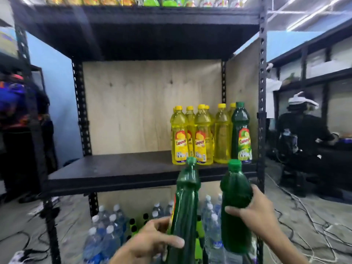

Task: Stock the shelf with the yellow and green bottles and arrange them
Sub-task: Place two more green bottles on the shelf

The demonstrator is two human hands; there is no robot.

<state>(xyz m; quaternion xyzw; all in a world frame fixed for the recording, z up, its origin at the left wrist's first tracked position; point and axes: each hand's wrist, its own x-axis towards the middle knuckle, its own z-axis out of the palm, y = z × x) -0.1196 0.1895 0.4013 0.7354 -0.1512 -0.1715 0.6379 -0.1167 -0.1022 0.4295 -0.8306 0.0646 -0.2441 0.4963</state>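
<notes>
My left hand [150, 241] grips a green bottle [185, 199] around its lower body, cap tilted toward the shelf. My right hand [255, 212] holds a second green bottle [235, 204] upright by its side. Both bottles hang just below the front edge of the black middle shelf [114, 170]. On that shelf, at the right, stand several yellow bottles [200, 138] in rows, and one green bottle [242, 134] at the far right against the post.
Plywood backs the shelf bay; its left half is bare. Water bottles [112, 233] fill the space under the shelf. More yellow and green bottles sit on the top shelf [152, 0]. A seated person [304, 134] is at right, another person [17, 115] at left. Cables lie on the floor.
</notes>
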